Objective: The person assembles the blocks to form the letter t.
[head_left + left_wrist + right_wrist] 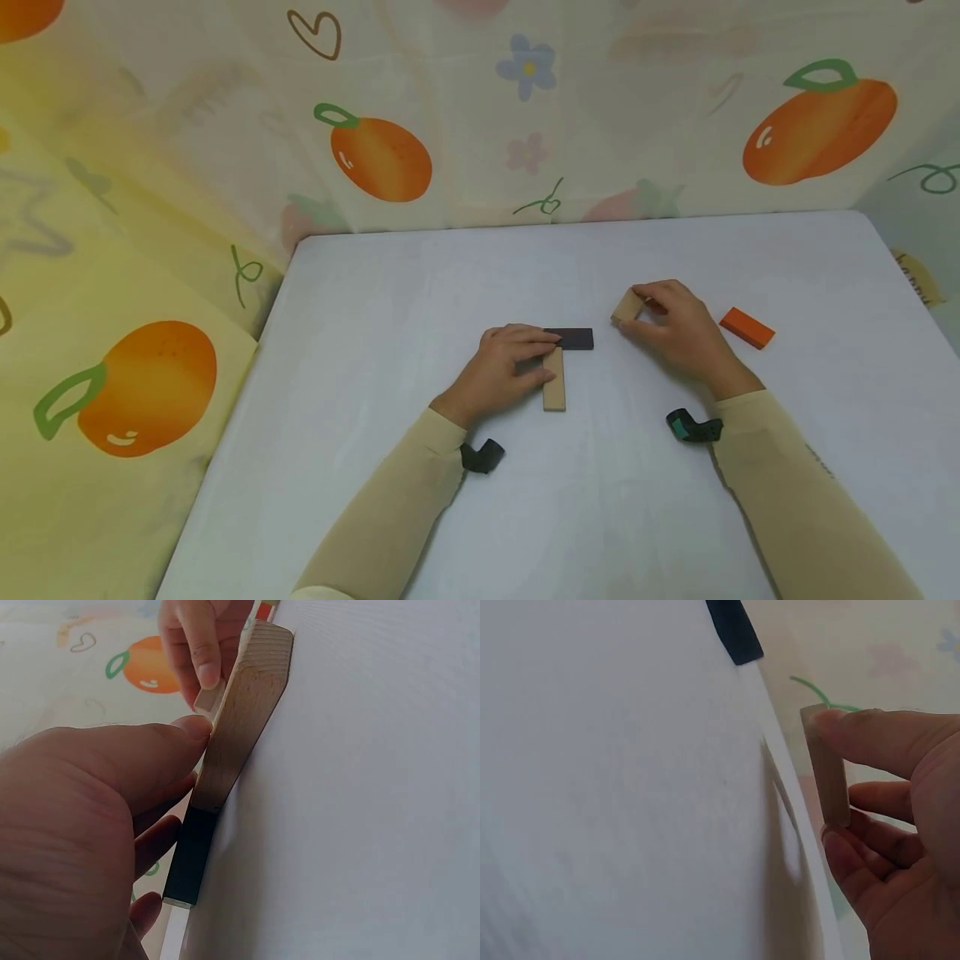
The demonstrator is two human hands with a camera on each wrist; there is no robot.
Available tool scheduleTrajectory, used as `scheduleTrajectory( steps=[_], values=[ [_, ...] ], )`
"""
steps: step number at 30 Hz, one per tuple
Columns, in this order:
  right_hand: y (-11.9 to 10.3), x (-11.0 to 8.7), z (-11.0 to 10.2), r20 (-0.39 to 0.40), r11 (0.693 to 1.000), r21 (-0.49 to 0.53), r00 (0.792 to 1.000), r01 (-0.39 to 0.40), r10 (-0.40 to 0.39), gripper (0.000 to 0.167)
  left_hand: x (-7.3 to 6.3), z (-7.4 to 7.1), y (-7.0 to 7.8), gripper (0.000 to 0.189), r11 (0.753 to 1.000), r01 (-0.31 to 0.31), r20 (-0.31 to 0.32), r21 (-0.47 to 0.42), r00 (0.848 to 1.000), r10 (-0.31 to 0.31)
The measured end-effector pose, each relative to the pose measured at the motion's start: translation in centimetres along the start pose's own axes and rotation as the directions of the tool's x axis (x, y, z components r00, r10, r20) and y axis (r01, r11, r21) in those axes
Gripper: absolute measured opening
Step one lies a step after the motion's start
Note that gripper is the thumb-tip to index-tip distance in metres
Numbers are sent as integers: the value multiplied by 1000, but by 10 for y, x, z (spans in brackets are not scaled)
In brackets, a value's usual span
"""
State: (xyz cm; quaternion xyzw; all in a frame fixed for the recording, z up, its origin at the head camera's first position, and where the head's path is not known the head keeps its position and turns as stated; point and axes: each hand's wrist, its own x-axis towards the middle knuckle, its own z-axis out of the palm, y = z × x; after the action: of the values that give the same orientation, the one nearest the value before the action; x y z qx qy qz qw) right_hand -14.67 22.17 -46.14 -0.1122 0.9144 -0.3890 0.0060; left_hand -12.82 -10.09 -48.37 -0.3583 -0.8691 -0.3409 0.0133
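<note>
Near the middle of the white table lie a black block [576,339], set crosswise, and a pale wooden block [554,392], running toward me from its left part in a T-like layout. Over their left side rests my left hand [504,367]; its fingers touch the black block and its thumb the edge of the wooden one, as the left wrist view also shows the wooden block [247,712] and the dark one [191,859] end to side. My right hand [678,329] pinches another pale wooden block [627,307] between thumb and fingertips, tilted, farther back and to the right.
An orange block [747,327] lies on the table [405,283] just right of my right hand. Dark wrist cameras are strapped at the left cuff [482,457] and right cuff [693,426]. A fruit-printed curtain [637,117] hangs along the back edge.
</note>
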Motion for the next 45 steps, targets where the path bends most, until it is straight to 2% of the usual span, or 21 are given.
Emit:
scheduleTrajectory(
  steps=[8, 22, 32, 39, 45],
  values=[
    [-12, 3, 10, -7, 998, 25, 999, 50, -50, 53, 0, -1, 1, 41, 1000, -1, -6, -1, 1000, 1],
    [-22, 20, 24, 45, 995, 52, 996, 79, -82, 55, 1, -2, 1, 41, 1000, -11, -1, -6, 1000, 11],
    [-23, 45, 35, 152, 996, 76, 986, 56, -67, 56, 0, -4, 2, 41, 1000, -16, 11, -2, 1000, 16],
    [-26, 57, 42, 195, 990, 109, 975, 85, -105, 49, 0, -3, 2, 42, 1000, -9, 12, 4, 1000, 9],
    [-28, 61, 47, 191, 987, 132, 974, 96, -120, 42, -1, -3, 2, 42, 1000, -6, 9, 10, 1000, 6]
  ],
)
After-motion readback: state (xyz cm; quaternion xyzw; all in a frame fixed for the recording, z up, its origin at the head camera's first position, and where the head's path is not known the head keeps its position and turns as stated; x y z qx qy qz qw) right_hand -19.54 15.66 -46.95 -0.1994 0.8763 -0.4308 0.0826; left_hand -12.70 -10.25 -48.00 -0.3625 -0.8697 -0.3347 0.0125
